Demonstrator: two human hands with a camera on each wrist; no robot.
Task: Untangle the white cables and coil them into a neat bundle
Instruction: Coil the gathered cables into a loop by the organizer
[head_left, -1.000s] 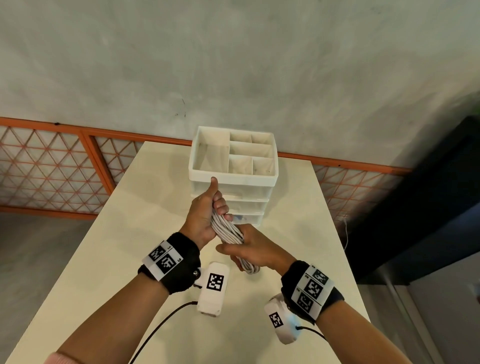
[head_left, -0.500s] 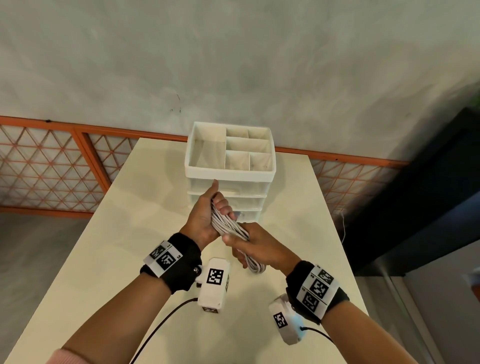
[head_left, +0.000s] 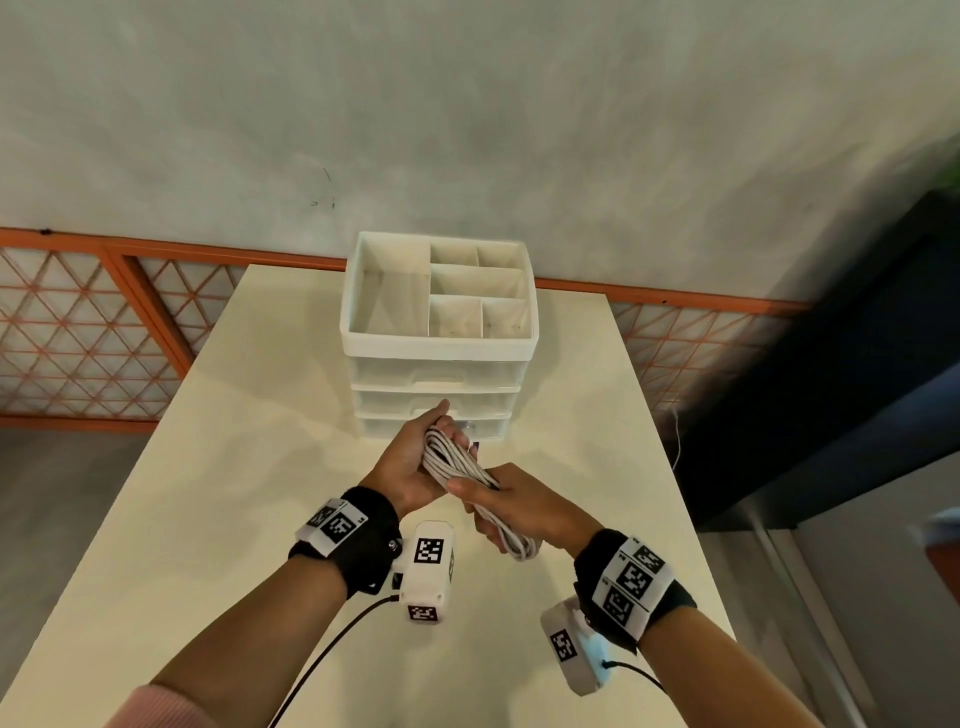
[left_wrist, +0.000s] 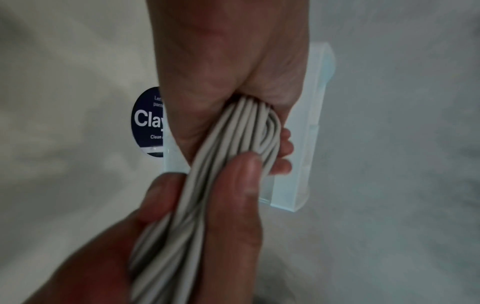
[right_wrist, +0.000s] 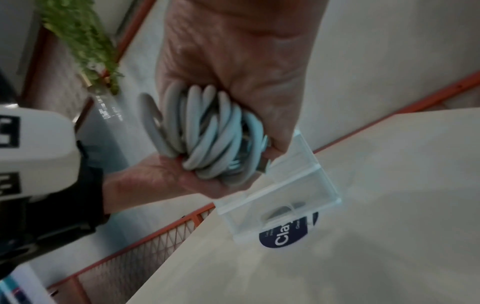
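both hands are now holding the white cables (head_left: 457, 462) lower, in front of the drawer box's (head_left: 437, 343) bottom drawer. the left hand (head_left: 410, 460) and right hand (head_left: 511, 506) are gripping the coil, so bundling seems nearly finished.

A cream, smooth-topped rectangular table (head_left: 270, 467) carries a white plastic drawer organiser (head_left: 439, 340) with three translucent drawers and an open, compartmented top tray, standing near the far edge. A dark blue round sticker (left_wrist: 148, 123) shows beside it.
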